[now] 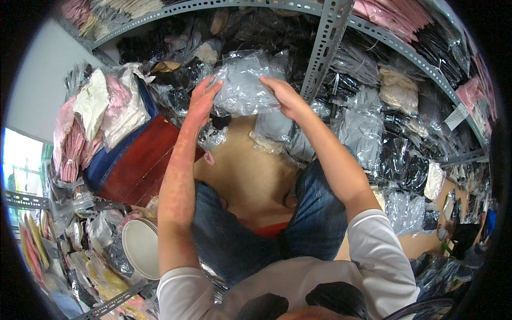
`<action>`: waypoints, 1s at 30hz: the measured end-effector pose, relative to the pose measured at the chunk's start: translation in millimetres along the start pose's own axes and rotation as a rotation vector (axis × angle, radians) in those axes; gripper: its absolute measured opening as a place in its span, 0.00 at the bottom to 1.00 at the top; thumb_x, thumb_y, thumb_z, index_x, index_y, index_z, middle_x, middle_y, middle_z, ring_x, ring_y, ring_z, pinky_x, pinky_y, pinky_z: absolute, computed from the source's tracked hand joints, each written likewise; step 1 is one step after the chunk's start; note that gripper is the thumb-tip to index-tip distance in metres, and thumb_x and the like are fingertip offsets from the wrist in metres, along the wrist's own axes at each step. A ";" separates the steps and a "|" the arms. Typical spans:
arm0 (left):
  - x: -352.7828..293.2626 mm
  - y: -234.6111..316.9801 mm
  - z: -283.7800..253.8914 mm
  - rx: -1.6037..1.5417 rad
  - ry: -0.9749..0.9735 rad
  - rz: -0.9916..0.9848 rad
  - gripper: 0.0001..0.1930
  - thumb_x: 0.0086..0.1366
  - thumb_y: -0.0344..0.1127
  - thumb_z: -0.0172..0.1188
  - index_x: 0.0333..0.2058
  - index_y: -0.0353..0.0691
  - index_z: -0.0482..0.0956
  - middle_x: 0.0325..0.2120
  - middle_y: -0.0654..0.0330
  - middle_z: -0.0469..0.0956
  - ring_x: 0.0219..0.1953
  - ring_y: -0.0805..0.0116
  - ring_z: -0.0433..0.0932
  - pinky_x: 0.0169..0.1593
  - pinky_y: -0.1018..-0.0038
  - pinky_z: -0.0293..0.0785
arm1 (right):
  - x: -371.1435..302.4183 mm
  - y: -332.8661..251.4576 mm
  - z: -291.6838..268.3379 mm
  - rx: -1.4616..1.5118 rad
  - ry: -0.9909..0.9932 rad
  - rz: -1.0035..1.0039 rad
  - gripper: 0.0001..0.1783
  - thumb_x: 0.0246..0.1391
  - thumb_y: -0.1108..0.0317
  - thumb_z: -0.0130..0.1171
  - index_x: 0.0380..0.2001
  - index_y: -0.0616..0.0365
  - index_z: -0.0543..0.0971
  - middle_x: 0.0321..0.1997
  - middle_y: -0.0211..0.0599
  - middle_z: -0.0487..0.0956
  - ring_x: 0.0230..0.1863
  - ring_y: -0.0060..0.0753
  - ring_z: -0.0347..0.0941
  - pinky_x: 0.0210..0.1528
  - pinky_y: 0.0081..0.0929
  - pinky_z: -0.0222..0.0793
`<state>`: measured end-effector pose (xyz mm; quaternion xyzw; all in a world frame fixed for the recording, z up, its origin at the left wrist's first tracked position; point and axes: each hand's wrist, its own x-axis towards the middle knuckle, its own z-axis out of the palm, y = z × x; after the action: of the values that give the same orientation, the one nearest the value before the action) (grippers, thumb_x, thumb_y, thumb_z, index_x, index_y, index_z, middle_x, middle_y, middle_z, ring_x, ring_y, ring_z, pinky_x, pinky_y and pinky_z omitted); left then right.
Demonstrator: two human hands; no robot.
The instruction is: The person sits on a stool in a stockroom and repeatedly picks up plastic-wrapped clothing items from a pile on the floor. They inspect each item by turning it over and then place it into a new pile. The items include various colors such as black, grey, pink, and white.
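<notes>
Grey clear-wrapped bundle (245,88), gripped at opposite edges by left hand (200,101) and right hand (287,99), with partly closed fingers. Held before dark packets (248,32), left of slotted metal post (323,50).

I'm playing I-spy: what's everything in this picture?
Bagged package: one, grey, between both hands
Other bagged packages: many, mostly grey and black, ahead and right
Bundles: several, pink and white, left
Shelf bars: several, grey, top and sides
Panel: one, red, left
Round container: one, cream, lower left
Card: one, white, right
Surface: one, tan, centre
Jeans: one pair, blue, below
Sleeves: two, white, bottom
Left hand: one, package's left
Right hand: one, package's right
</notes>
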<state>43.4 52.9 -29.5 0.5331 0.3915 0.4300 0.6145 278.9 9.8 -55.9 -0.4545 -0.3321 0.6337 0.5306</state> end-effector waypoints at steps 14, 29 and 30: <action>-2.8 -21.5 -11.0 0.039 -0.167 -0.273 0.36 0.62 0.46 0.67 0.60 0.28 0.65 0.54 0.51 0.74 0.54 0.63 0.74 0.59 0.68 0.68 | -22.8 -12.8 13.8 -0.195 -0.141 0.017 0.24 0.52 0.65 0.68 0.49 0.68 0.76 0.45 0.42 0.82 0.42 0.30 0.80 0.47 0.28 0.76; -33.8 4.9 -17.5 -0.100 -0.260 -0.271 0.22 0.63 0.32 0.65 0.54 0.35 0.74 0.49 0.57 0.79 0.50 0.65 0.77 0.57 0.67 0.72 | -20.9 -16.8 11.6 -0.079 -0.242 0.029 0.34 0.46 0.71 0.72 0.55 0.67 0.69 0.50 0.44 0.79 0.51 0.36 0.76 0.55 0.32 0.73; -35.3 6.3 -18.2 -0.108 -0.260 -0.279 0.22 0.63 0.32 0.65 0.55 0.35 0.74 0.49 0.58 0.79 0.50 0.66 0.77 0.57 0.66 0.72 | -19.0 -15.5 10.0 -0.090 -0.239 0.026 0.32 0.46 0.71 0.72 0.54 0.67 0.70 0.50 0.43 0.79 0.51 0.35 0.77 0.54 0.32 0.73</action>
<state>14.2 25.7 -24.7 0.4909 0.3556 0.2884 0.7412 275.8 -4.7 -34.0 -0.4034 -0.4150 0.6747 0.4580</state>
